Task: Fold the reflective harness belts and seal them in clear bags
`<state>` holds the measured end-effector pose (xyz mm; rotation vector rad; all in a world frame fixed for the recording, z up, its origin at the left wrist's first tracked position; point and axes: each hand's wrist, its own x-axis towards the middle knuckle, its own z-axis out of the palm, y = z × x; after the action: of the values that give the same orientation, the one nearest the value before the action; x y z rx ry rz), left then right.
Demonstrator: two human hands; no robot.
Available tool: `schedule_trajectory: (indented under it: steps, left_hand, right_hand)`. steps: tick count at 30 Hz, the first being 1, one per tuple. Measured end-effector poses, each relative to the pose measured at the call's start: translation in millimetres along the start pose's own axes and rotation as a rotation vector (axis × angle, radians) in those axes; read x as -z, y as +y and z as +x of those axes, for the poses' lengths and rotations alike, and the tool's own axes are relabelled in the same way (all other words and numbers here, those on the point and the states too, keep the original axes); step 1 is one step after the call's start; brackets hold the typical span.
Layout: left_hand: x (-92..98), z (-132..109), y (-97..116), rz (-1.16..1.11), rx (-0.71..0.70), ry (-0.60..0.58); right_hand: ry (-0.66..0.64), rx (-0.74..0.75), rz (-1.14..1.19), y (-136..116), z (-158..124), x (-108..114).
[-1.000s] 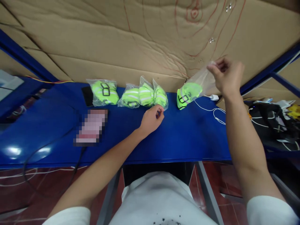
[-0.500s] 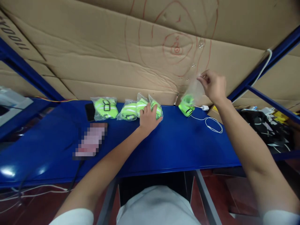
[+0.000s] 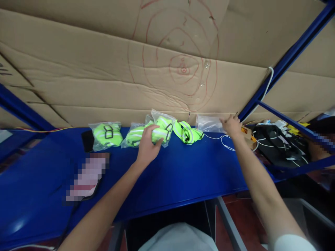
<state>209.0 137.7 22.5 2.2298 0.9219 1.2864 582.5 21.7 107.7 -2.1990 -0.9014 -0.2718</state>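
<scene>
My left hand [image 3: 149, 145] curls its thumb and fingers over a bagged neon-green reflective strap bundle [image 3: 164, 127]. Another bagged bundle [image 3: 134, 135] lies close against it on the left, partly behind my hand. An unbagged reflective strap [image 3: 188, 133], coiled, with pale stripes and black parts, rests just right of the bags. Farther right, my right hand [image 3: 232, 126] pinches the end of a flattened, empty clear plastic bag [image 3: 209, 123] by the cardboard wall; its fingertips are hard to make out. A separate bagged bundle with a black buckle [image 3: 108, 135] sits to the left.
Everything lies on a blue table [image 3: 183, 174] backed by cardboard [image 3: 104, 69]. A phone [image 3: 87, 177] and a black item [image 3: 87, 141] are on the left. A white cable [image 3: 226, 146], a small open box [image 3: 247, 136] and a black bag [image 3: 282, 143] are on the right.
The loose strap has come out of the clear bag onto the table. My right hand has lowered the emptied bag toward the right. My left hand still covers the bagged bundles; the view has shifted.
</scene>
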Motion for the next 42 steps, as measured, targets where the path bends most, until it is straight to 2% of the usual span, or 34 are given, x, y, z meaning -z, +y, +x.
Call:
schedule_trajectory:
  steps: [2, 3, 5, 7, 9, 11, 13, 16, 18, 21, 27, 37, 42]
  left_hand:
    - [10.5, -3, -4, -0.172, -0.015, -0.061]
    - [14.6, -4, -7, -0.278, -0.014, -0.128]
    - [20.5, -6, -12, -0.457, -0.007, -0.29]
    - [22.9, -8, -14, -0.504, -0.008, -0.401]
    - [21.2, -10, -13, -0.466, -0.037, -0.42]
    - [15.9, -14, -10, -0.379, -0.103, -0.378]
    - [8.6, -20, -4, -0.188, -0.2, -0.253]
    - [-2.3, -32, 11, 0.191, -0.354, 0.042]
    - [-8.7, -40, 24, 0.285, -0.446, 0.106]
    - [-17.7, -52, 40, 0.267, -0.495, -0.017]
    - [-26.5, -59, 43, 0.264, -0.336, -0.118]
    - [-25.9, -58, 36, 0.147, -0.239, -0.303]
    - [-25.7, -57, 35, 0.127, -0.208, -0.356]
  right_hand:
    - [-0.006, 0.075, 0.109, 1, -30, -17]
    - [-0.053, 0.136, 0.186, -4, -47, -26]
    - [-0.209, 0.267, 0.371, -19, -81, -47]
    - [-0.384, 0.358, 0.548, -36, -112, -66]
    - [-0.49, 0.379, 0.688, -47, -137, -80]
    - [-0.531, 0.33, 0.794, -49, -152, -90]
    - [-0.544, 0.249, 0.874, -45, -158, -96]
    - [-0.564, 0.124, 0.972, -37, -161, -102]
    - [-0.592, 0.06, 1.029, -38, -165, -103]
    - [-0.669, 0.017, 1.102, -47, -176, -98]
    - [-0.797, 0.061, 1.139, -61, -190, -83]
    - [-0.825, 0.196, 0.88, -51, -185, -81]
    - [-0.94, 0.291, 0.763, -44, -173, -74]
